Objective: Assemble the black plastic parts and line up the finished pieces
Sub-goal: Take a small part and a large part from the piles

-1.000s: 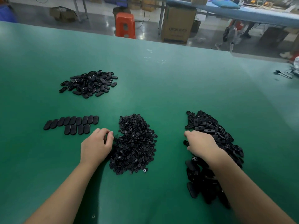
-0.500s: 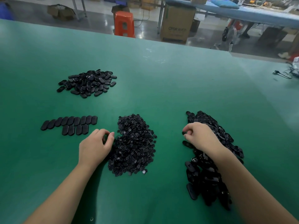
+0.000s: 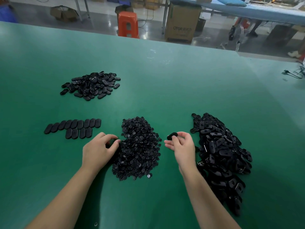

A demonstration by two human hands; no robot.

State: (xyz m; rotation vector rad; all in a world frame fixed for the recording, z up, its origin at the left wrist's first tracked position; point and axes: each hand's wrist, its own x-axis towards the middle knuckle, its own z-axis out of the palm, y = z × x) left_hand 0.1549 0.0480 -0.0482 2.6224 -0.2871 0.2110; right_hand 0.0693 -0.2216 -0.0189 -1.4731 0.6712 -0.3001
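Right hand (image 3: pixel 181 144) pinches oval shell (image 3: pixel 172 136), lifted beside small-parts pile (image 3: pixel 138 147). Left hand (image 3: pixel 99 149) nearer, fingers curled into pile's left edge; hold unclear.

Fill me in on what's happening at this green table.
A person is assembling small black plastic parts by hand. The right hand pinches one oval shell lifted from the big pile of shells on the right. The left hand reaches into the edge of the middle pile of small round pieces, fingers curled; whether it holds one is hidden. Finished ovals sit in two neat rows at left, with a loose heap farther back.
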